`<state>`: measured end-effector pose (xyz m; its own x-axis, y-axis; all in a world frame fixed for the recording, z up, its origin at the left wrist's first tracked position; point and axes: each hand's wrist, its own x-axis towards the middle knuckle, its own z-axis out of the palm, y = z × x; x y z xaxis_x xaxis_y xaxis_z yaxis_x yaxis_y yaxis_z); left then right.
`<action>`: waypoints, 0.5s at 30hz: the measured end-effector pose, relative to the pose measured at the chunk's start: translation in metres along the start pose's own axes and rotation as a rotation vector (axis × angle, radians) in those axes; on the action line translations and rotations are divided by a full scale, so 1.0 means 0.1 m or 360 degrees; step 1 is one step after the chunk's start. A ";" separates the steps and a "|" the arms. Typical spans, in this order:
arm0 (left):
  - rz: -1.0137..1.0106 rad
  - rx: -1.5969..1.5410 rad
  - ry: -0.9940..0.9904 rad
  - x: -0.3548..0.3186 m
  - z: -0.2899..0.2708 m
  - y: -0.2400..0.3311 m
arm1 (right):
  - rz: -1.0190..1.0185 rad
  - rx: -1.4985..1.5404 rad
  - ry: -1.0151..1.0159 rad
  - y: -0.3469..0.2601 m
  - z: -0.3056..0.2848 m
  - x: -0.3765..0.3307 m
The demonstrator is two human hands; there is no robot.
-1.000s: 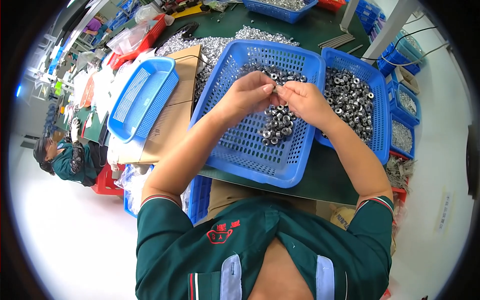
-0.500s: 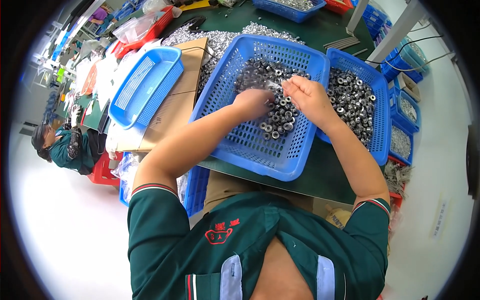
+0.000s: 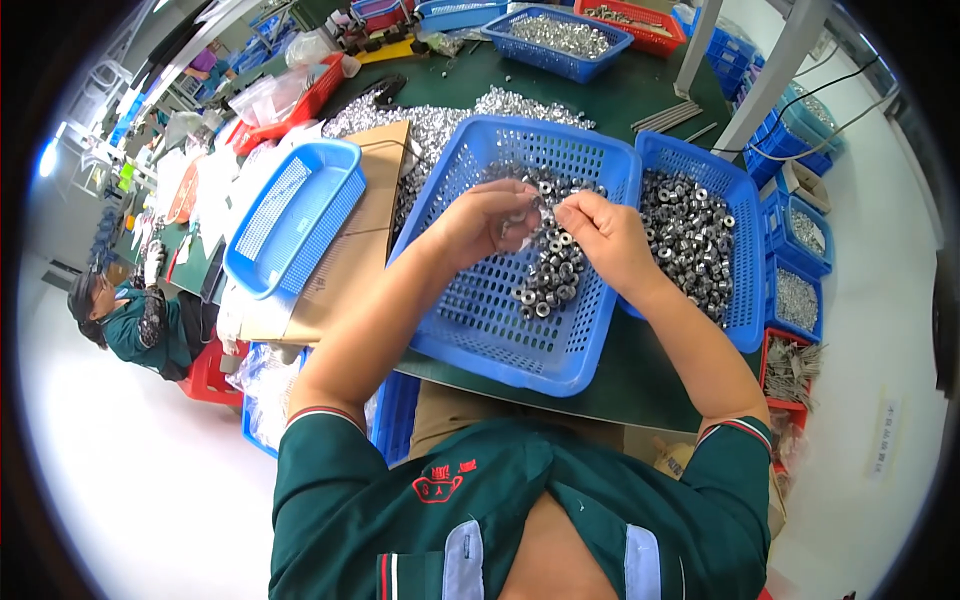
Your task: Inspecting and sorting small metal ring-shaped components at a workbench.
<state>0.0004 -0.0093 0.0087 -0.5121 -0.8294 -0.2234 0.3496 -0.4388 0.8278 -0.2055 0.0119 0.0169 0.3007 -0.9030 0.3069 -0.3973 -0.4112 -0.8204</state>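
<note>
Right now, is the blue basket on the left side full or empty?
Empty. The blue basket on the left shows only its bare mesh bottom, unlike the middle basket, which holds metal nuts.

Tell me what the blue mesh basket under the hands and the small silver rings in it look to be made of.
Blue mesh basket: likely moulded plastic, from its uniform colour, slotted grid and dull sheen. Small silver rings: probably metal, grey with bright glints; the alloy cannot be told.

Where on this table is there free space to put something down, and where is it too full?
Free: the green table strip at the near edge, between the middle blue basket and the person's chest; also the empty blue basket on the left. Crowded: under the left hand and right hand, the metal parts; the right basket is full.
</note>
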 end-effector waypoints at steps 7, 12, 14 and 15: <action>0.0057 0.0112 -0.0054 -0.04 0.09 -0.01 | -0.0287 -0.0151 0.0072 0.04 0.06 0.01; 0.0146 0.0277 -0.0075 -0.03 0.03 -0.07 | -0.0506 -0.0610 0.0063 -0.01 0.07 -0.01; 0.0088 0.0221 -0.0092 -0.03 0.02 -0.07 | -0.0724 -0.0731 0.0124 0.01 0.08 0.01; 0.0032 0.0169 -0.0109 -0.03 0.01 -0.07 | -0.0945 -0.0849 0.0189 0.02 0.08 0.01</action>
<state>-0.0016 -0.0030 0.0040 -0.5596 -0.8104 -0.1734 0.2773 -0.3803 0.8823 -0.1985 0.0109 0.0119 0.5095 -0.5099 0.6931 -0.5695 -0.8037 -0.1727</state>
